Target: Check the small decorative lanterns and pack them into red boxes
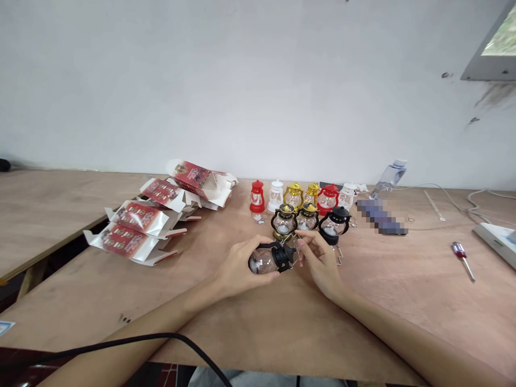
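Just below the frame's centre, my left grip [241,264] clasps a black lantern [272,259] lying sideways; my right grip [323,264] pinches its wire [297,259]

A scuffed pale wall [250,91] rises behind the wooden table [423,279].

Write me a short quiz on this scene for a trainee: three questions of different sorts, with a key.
1. Multiple choice: what colour is the frame of the lantern gripped in the left hand?
A) Gold
B) Black
C) White

2. True or false: in the picture, the screwdriver lies to the right of the printed boxes.

3. Fill the gap: in the group standing on the table, the leftmost lantern is ____.

Key: 1. B; 2. True; 3. red
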Demonstrator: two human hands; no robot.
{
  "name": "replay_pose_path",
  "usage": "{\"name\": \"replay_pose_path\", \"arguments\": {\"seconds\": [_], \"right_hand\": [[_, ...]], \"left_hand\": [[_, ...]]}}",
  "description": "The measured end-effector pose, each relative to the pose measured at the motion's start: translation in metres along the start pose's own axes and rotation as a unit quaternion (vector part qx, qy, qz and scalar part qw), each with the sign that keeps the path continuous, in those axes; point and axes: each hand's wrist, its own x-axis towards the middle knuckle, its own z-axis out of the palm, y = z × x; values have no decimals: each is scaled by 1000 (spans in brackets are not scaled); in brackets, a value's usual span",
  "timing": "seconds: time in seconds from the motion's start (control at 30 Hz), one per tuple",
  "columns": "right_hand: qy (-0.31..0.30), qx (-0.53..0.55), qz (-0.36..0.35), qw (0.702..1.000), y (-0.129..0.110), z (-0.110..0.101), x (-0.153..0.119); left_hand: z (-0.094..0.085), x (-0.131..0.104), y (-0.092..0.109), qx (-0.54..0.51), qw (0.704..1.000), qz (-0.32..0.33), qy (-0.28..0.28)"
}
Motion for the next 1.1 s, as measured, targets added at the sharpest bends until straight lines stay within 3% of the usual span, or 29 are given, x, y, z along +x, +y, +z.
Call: {"name": "replay_pose_path", "arguments": {"seconds": [0.43,1.1], "right_hand": [[-24,-59,-6,998,1,-1,-1],[9,-115,-51,992,-2,-2,-1]], "left_hand": [[2,-1,1,6,1000,14,-7],[2,-1,-1,29,999,-27,-25]]}}
